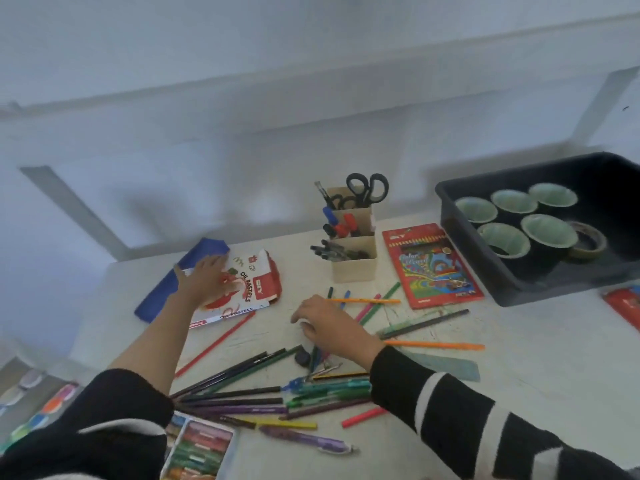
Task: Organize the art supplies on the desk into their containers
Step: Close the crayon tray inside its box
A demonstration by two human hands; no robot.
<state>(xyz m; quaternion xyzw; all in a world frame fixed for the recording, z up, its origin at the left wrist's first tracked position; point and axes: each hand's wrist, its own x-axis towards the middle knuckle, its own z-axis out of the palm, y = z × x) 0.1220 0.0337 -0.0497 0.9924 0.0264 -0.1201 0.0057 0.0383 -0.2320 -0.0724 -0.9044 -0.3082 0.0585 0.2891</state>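
My left hand (207,278) rests with spread fingers on the white and red oil pastels box (256,285) at the table's left. My right hand (329,327) lies curled over a small white object (305,323) at the table's middle; what it is I cannot tell. Several coloured pencils and pens (263,393) lie scattered in front of me. A beige stepped organizer (353,251) holds scissors, markers and pens. A red colour pencil box (431,268) lies flat to its right. An open tray of oil pastels (197,452) sits at the near edge.
A dark bin (485,271) at the right holds several green-rimmed cups and a tape roll (588,242). A blue folder (173,278) lies under the pastels box. A black eraser (302,357) and a teal ruler (446,365) lie near my right wrist.
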